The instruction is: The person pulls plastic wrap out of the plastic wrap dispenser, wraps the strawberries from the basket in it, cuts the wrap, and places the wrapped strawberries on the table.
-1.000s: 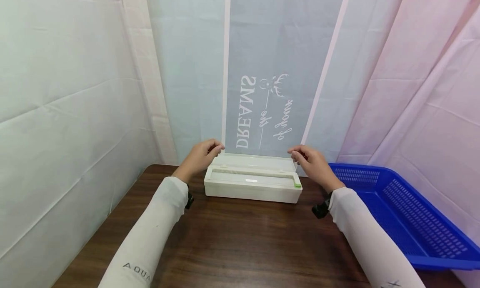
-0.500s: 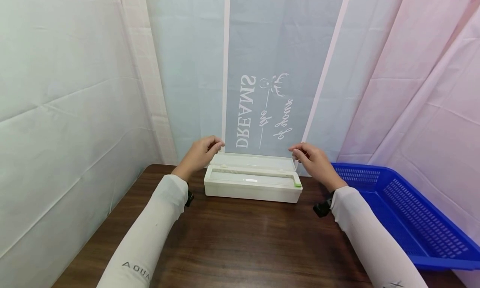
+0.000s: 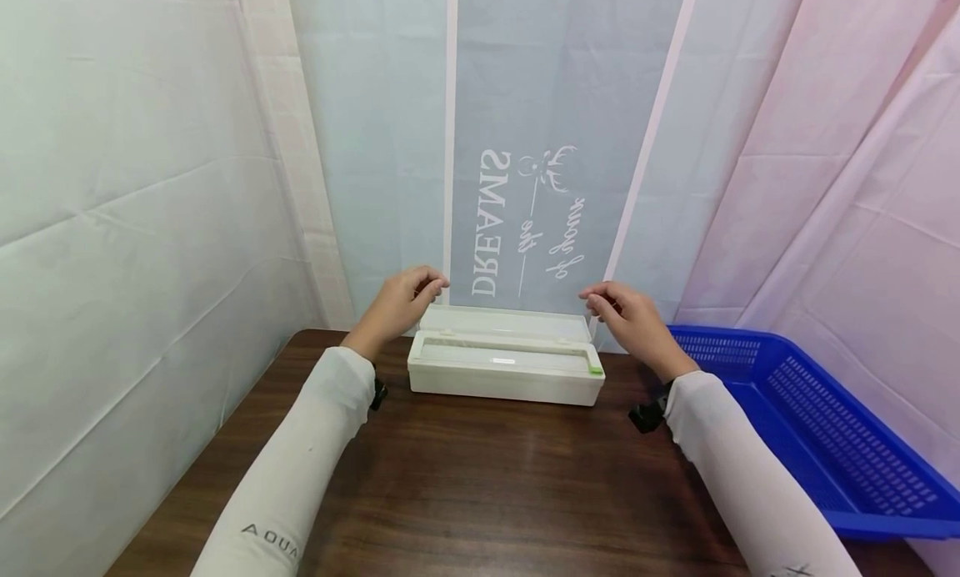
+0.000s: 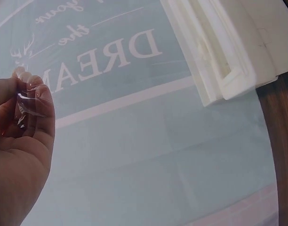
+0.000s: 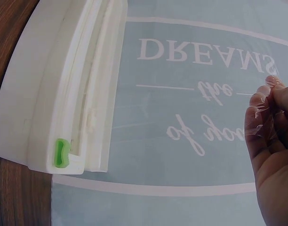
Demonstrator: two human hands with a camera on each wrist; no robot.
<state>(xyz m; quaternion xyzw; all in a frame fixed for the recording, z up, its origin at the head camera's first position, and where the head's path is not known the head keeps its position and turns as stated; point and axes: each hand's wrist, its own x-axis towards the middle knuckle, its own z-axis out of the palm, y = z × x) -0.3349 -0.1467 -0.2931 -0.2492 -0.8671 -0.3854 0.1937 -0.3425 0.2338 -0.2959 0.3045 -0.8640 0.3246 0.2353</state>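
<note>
A long white cling film dispenser [image 3: 504, 387] sits on the table, its lid [image 3: 504, 320] tipped back behind it. At its right end is a green slide cutter [image 5: 62, 153]. Beyond and above the left end, my left hand [image 3: 399, 304] pinches a corner of clear cling film [image 4: 33, 104] between thumb and fingers. Over the right end, my right hand [image 3: 628, 320] pinches the other corner, which crinkles at its fingertips [image 5: 260, 98]. The transparent sheet spans between the hands and the dispenser and barely shows in the head view.
A blue perforated basket [image 3: 795, 435] stands to the right, close to the right forearm. The dark wooden table [image 3: 510, 485] extends in front of the dispenser. Behind hangs a grey-blue printed cloth [image 3: 558, 85], with pale curtains [image 3: 135, 227] at both sides.
Both hands have risen slightly above the dispenser, keeping their pinch on the cling film. My right hand has also drifted a little to the right. The dispenser stays put.
</note>
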